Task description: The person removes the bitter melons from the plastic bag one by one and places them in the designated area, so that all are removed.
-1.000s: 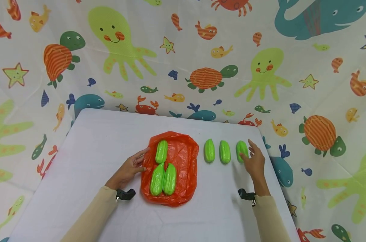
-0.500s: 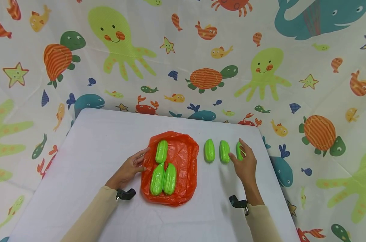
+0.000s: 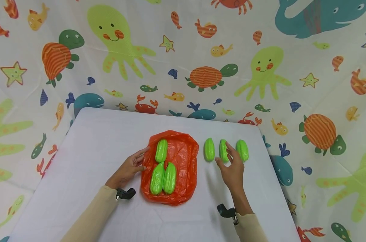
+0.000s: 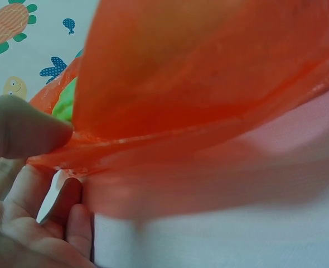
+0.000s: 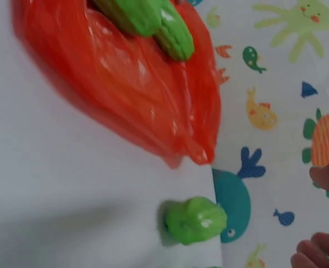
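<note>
An opened-out red plastic bag (image 3: 184,168) lies on the white table with three glossy bright green, ridged, cucumber-shaped vegetables (image 3: 161,151) in it. My left hand (image 3: 126,172) pinches the bag's left edge, thumb (image 4: 25,128) on one side of the plastic and fingers on the other. My right hand (image 3: 233,171) is over the row right of the bag, fingers spread and loosely bent, nothing between them. It partly covers the middle green vegetable (image 3: 222,149). On either side of it lie the left one (image 3: 209,150) and the right one (image 3: 242,150).
A white cloth covers the table (image 3: 110,134). Behind it hangs a curtain (image 3: 176,53) printed with sea animals. Each wrist wears a small black camera, seen on the left wrist (image 3: 126,194) and the right wrist (image 3: 226,211).
My right hand has moved left, from beside the rightmost green vegetable to over the middle one, uncovering the right one. The left hand stays at the bag's edge. The vegetables have not moved.
</note>
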The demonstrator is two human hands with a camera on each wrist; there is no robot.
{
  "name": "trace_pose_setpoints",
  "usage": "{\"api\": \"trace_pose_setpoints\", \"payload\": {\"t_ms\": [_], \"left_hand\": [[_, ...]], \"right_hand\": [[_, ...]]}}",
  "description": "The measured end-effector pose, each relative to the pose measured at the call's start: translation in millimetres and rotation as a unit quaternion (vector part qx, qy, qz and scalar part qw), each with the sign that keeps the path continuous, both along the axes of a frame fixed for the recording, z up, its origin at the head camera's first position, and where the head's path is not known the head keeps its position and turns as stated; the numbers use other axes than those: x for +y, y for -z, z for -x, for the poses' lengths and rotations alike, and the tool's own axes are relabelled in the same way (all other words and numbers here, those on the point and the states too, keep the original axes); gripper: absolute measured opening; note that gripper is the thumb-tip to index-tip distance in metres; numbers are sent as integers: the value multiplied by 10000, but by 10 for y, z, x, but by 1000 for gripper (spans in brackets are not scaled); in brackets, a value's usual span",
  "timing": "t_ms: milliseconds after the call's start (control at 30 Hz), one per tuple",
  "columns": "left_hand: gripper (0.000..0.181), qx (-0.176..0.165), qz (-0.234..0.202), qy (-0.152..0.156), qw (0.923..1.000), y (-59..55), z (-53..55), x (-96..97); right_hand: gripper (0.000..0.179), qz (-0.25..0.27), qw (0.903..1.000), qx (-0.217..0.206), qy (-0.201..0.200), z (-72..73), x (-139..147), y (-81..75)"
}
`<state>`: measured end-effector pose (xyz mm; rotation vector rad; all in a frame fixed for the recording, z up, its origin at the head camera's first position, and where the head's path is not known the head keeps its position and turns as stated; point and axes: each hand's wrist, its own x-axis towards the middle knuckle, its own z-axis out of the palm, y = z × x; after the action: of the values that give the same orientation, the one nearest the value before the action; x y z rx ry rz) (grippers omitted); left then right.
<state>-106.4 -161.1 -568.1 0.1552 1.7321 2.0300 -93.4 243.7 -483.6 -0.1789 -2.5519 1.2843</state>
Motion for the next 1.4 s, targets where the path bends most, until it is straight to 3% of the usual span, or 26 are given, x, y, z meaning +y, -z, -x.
{"api": "trace_pose_setpoints", "payload": {"t_ms": [567, 800, 1400], "left_hand": [[89, -36, 39, -27, 10000, 7, 2, -20], [89, 39, 163, -41, 9999, 19, 2, -40], [90, 107, 134, 26, 9998, 13, 20, -14]], "right_hand": [[73, 499, 9963, -147, -687, -347, -561, 238], [71, 626, 9955, -308, -648, -448, -796, 320], [70, 867, 9825, -821, -1433, -684, -1099, 444]]}}
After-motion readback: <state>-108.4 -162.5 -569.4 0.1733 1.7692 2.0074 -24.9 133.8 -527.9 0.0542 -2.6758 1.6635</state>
